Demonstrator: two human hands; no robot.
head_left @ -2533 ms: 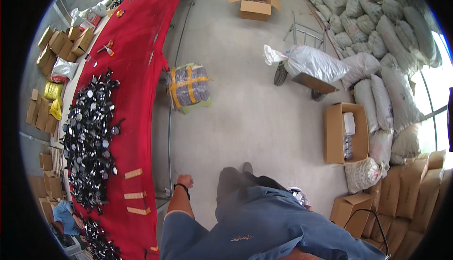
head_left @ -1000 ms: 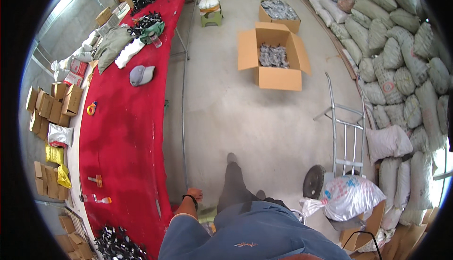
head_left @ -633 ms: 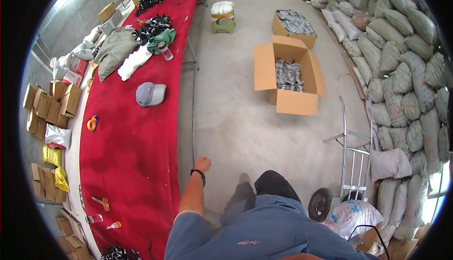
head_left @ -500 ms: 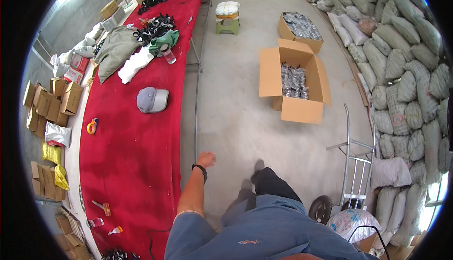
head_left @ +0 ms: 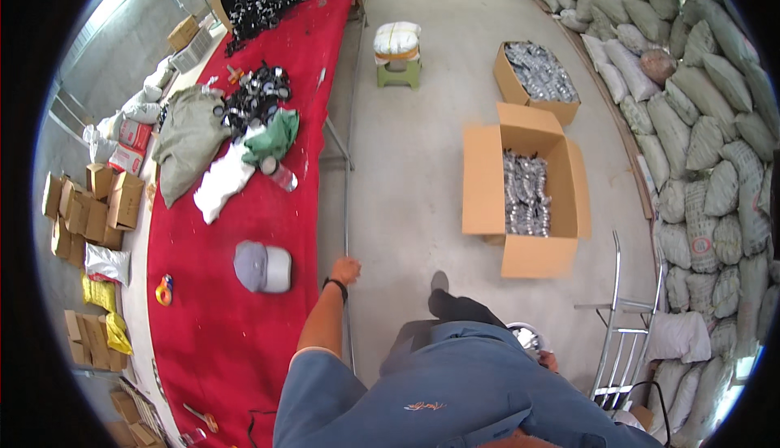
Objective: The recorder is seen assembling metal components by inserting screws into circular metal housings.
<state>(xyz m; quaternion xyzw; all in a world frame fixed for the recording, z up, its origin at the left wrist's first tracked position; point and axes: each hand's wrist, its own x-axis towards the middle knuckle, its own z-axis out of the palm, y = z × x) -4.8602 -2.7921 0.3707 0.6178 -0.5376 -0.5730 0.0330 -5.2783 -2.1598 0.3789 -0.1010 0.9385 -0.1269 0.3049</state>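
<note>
My left hand (head_left: 346,269), with a black band on its wrist, hangs beside the edge of the red-covered table (head_left: 219,342). Its fingers are loosely curled, and I see nothing in them. At my right side, partly behind my body, my right hand (head_left: 550,362) is closed at the rim of a round tub (head_left: 520,328) with shiny, whitish contents. Most of this tub is hidden by my shirt. Ahead on the right stands an open cardboard box (head_left: 532,255) with rows of clear-wrapped dark pieces inside.
A second filled carton (head_left: 510,82) lies beyond the open box. A green stool (head_left: 398,74) bears a white bundle. To the right stand a metal hand truck (head_left: 621,326) and stacked sacks (head_left: 699,131). On the table lie a grey cap (head_left: 262,267), tape, cloths and black parts.
I have walked forward, so table, boxes and stool appear nearer and lower. The tub and my right hand have come into view at my right side.
</note>
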